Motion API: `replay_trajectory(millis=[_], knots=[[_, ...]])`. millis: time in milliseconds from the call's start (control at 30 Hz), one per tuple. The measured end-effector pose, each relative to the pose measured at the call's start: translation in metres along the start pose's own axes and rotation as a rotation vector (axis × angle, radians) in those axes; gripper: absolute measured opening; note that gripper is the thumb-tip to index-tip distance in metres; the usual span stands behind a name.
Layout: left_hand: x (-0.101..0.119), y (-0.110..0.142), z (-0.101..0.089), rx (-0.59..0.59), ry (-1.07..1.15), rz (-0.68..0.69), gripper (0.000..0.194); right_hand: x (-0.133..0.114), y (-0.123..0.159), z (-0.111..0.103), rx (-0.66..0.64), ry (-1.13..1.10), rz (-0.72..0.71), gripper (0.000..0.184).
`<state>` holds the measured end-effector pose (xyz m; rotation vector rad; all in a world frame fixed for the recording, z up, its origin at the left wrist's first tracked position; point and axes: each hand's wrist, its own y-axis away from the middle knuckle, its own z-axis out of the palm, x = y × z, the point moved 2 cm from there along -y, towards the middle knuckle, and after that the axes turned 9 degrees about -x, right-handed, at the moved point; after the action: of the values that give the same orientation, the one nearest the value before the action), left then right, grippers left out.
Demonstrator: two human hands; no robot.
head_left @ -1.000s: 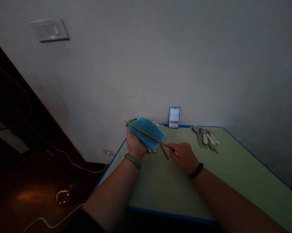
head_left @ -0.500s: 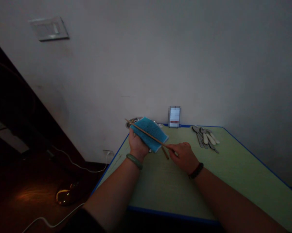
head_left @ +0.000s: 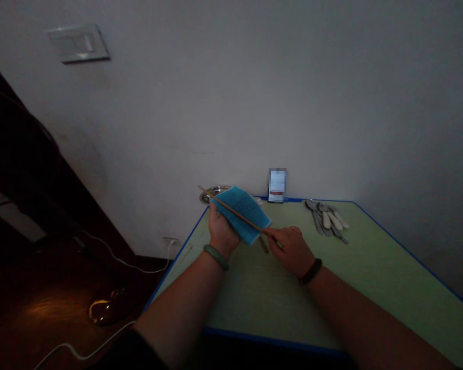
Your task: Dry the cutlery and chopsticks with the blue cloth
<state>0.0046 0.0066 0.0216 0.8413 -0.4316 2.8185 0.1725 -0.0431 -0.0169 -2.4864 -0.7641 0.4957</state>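
Observation:
A blue cleaning cloth [head_left: 242, 209] with a pale edge lies over the fingers of my left hand [head_left: 223, 231], which holds it from below. Its fingers are mostly hidden under the cloth; the thumb shows at the cloth's left edge. Across the top of the cloth runs a thin wooden chopstick [head_left: 231, 209], slanting from upper left to lower right. My right hand [head_left: 291, 246] pinches the chopstick's lower right end between thumb and fingers. Beneath, partly hidden by the cloth, a second chopstick [head_left: 264, 245] rests on the table.
The pale green table [head_left: 277, 308] has a blue edge and meets the wall. At its back left corner sits a shiny metal dish [head_left: 207, 196], partly covered by the cloth. A phone [head_left: 277, 186] leans upright at the back. Several pieces of cutlery [head_left: 327, 218] lie right.
My left hand has slid the cloth slightly to the right along the chopstick, closer to my right hand. The right hand and the chopstick have stayed almost still.

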Motion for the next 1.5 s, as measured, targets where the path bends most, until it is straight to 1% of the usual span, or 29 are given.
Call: replay_trajectory(millis=[100,233,367,600,700,900,1033,1233,1367,1500], knots=[[-0.0001,0.0009,0.0016,0.024,0.004,-0.001,0.07,-0.0004,0.0,0.0007,0.004,-0.007,0.0,0.028],[-0.0004,0.0013,0.0022,0.023,0.013,-0.009,0.072,-0.0006,-0.0001,0.0006,-0.035,-0.002,-0.001,0.029],[-0.0006,0.0017,0.0016,0.028,0.019,-0.012,0.072,-0.0015,-0.0008,-0.0002,-0.08,0.01,0.029,0.028],[-0.0014,0.0027,0.0002,0.011,0.018,-0.02,0.072,-0.0037,-0.0029,-0.0001,-0.149,-0.032,0.087,0.029],[-0.0024,0.002,-0.0007,0.02,0.019,-0.026,0.074,-0.0039,-0.0026,0.0002,-0.146,-0.025,0.091,0.029],[-0.0038,0.0002,-0.0035,0.027,0.02,-0.039,0.072,-0.0039,-0.0021,0.0013,-0.134,0.014,0.075,0.028],[-0.0041,0.0011,-0.001,0.025,0.018,-0.041,0.068,-0.0039,-0.002,0.0022,-0.126,0.028,0.071,0.027],[-0.0059,0.0023,0.0008,0.037,-0.013,-0.049,0.072,-0.0033,-0.001,0.0043,-0.12,0.041,0.041,0.029],[-0.0076,0.0012,-0.002,0.029,-0.022,-0.055,0.071,-0.0031,-0.0009,0.0056,-0.128,0.059,0.039,0.029],[-0.0084,0.0019,-0.0027,0.045,-0.026,-0.075,0.072,-0.0033,-0.0014,0.007,-0.153,0.072,0.054,0.029]])
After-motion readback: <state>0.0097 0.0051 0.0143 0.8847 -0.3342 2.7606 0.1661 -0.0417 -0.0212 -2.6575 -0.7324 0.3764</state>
